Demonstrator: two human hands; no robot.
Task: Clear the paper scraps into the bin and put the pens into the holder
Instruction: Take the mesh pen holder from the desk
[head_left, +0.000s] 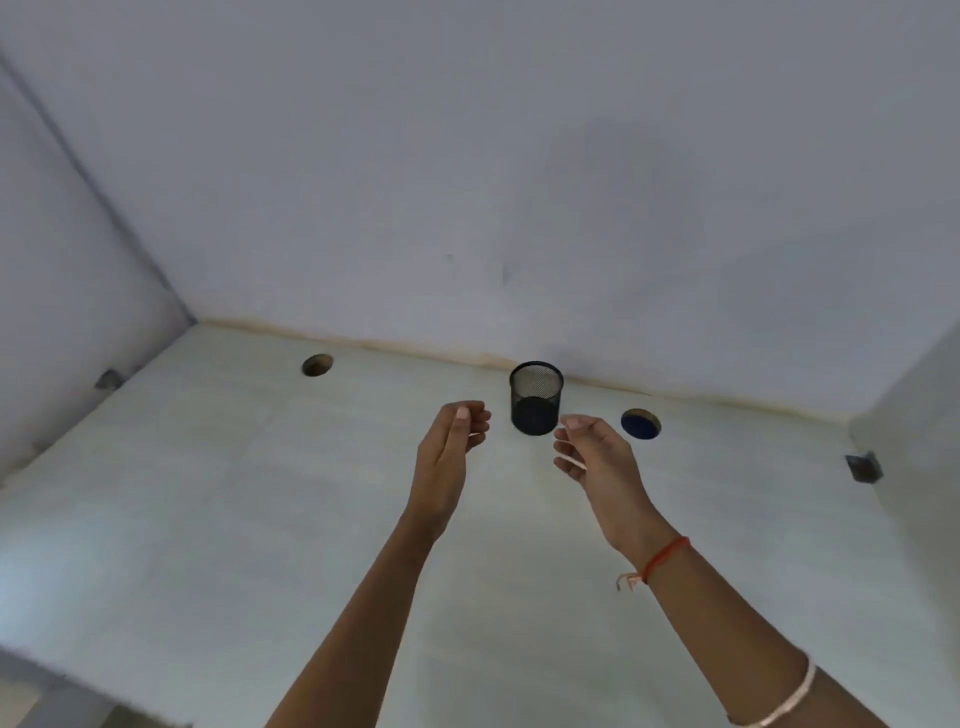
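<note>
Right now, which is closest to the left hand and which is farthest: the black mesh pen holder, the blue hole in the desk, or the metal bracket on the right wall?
1. Pen holder: just right of the left hand.
2. Blue hole: further right, beyond the right hand.
3. Metal bracket: far right, by the side wall.

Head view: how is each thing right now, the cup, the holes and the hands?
Mesh pen holder: upright, no pens showing inside.
Left hand: raised left of the holder, fingers loosely curled, holding nothing visible.
Right hand: raised right of the holder, fingers curled; a thin pale streak crosses them, unclear what.
Left desk hole: uncovered.
Right desk hole: looks dark blue inside.
</note>
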